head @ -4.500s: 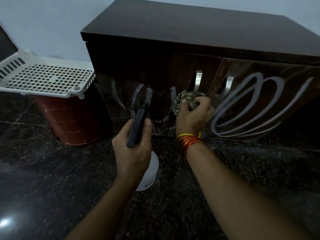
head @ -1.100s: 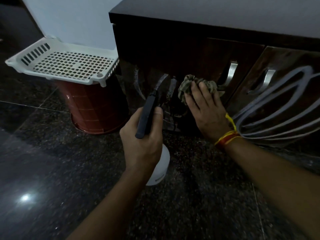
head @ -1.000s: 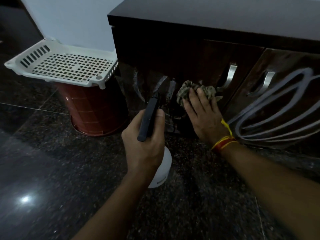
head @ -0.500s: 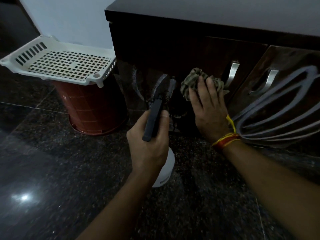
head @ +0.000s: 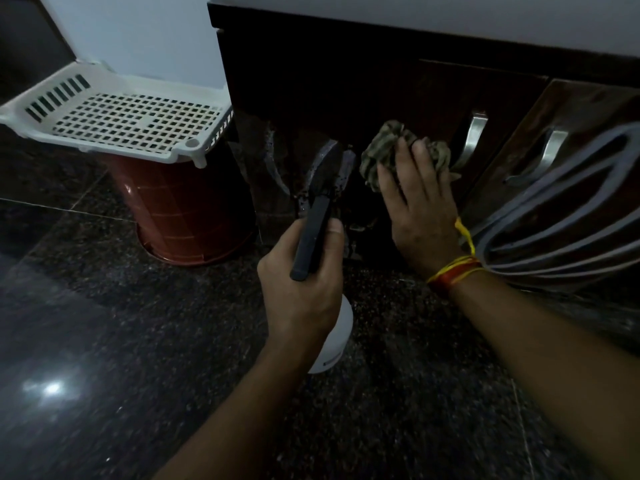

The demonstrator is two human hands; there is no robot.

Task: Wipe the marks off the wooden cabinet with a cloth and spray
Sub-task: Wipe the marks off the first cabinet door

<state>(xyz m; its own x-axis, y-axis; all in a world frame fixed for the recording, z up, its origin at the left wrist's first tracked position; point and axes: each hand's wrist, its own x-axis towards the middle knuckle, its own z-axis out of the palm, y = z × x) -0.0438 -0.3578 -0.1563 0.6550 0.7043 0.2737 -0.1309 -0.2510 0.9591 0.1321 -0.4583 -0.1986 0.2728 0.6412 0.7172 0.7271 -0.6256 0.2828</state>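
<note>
- Right hand (head: 420,209): centre right of the frame, fingers straight and spread, palm pressing a crumpled cloth (head: 388,147) flat against the cabinet front; it pinches nothing.
- Cloth: bunched under and above the fingertips, touching the dark door panel just left of the nearer metal handle (head: 474,138). Part of it is hidden by the hand.
- Left hand (head: 301,285): centre of the frame, fingers curled round the neck of a spray bottle (head: 332,344), thumb lying beside the black trigger head. The white body shows below the hand.
- Spray head: its long axis runs up and slightly right, and the nozzle end points at the door panel just left of the cloth.
- Marks (head: 277,168): pale curved streaks on the door, left of the cloth and directly ahead of the nozzle; more pale loops (head: 561,216) lie at the right edge.
- Governing relation, as a judgement: the nearest unwiped streaks lie to the left of the cloth, so the right hand would need to sweep leftward.
- Cabinet (head: 346,84): fills the upper right of the frame.
- Basket (head: 114,119) on a red bin (head: 183,209): upper left, apart from both hands.
</note>
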